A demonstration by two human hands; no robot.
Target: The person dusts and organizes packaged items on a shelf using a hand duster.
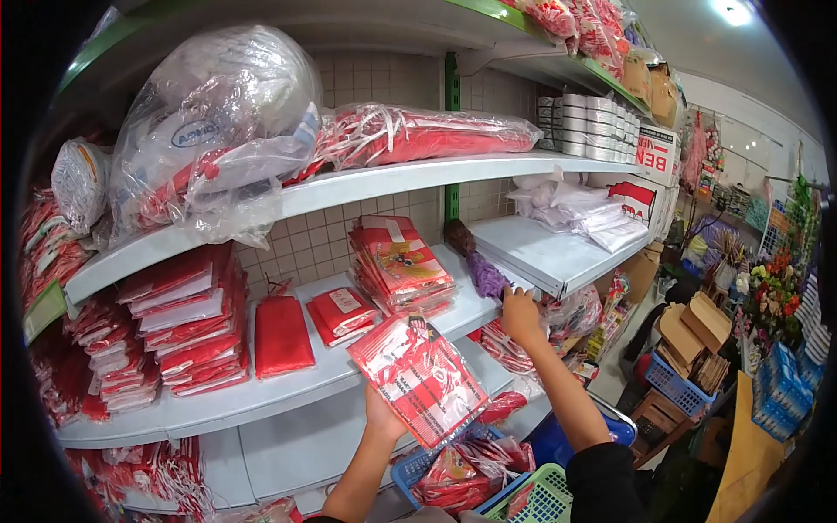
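In my left hand (384,415) is a flat red-and-white packet (420,380) in clear plastic, with dark printed lettering, tilted and held in front of the shelf. My right hand (522,319) is closed at the lower end of a purple bundle (486,275) with a dark, brushy tip; its fingers are partly hidden. That bundle lies on the middle shelf (327,373). Left of it stands a stack of red printed packets (403,267), beside a smaller red-and-white stack (341,314) and a plain red packet (282,336).
Tall piles of folded red and white packets (196,322) fill the shelf's left. Above are a large plastic bag (218,113) and bagged red goods (427,135). Below my hands sits a blue basket (410,488) of red packets, beside a green basket (549,488). Boxes crowd the right.
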